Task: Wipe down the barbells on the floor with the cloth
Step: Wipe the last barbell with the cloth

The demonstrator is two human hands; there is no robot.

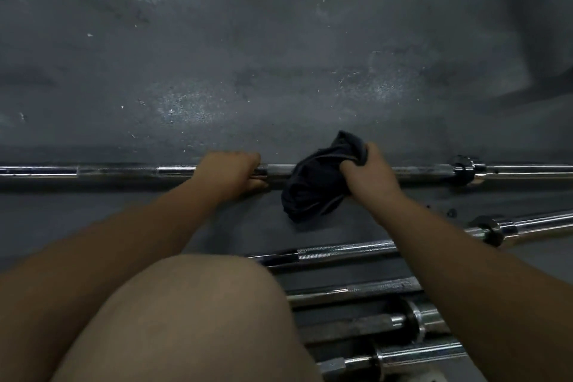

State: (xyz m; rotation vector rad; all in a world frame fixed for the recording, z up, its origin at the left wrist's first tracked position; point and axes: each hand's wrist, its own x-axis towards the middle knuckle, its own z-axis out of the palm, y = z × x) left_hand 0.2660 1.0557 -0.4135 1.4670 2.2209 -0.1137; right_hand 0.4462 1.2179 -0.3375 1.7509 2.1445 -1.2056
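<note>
You are in the wiping step on the farthest bar. The long chrome steel barbell lies flat on the dark grey rubber floor, running from nine o'clock to three o'clock across the middle of the view. Your left hand is clamped on its shaft just toward nine o'clock of centre, fingers curled over the top and thumb below. Your right hand, toward three o'clock, grips the bunched dark fabric cloth, which drapes over the shaft between your hands. A short bare stretch separates it from the left hand.

The next move likely calls for sliding the cloth along the shaft while the left hand stops the bar rolling. Toward three o'clock the way is open as far as the black-and-chrome collar. Toward nine o'clock your own left hand blocks the path and would have to shift first.

Several more chrome barbells lie side by side at four to five o'clock, partly under your right forearm. Whether they are clean cannot be told. Your bare knee fills six o'clock and hides their near ends.
</note>
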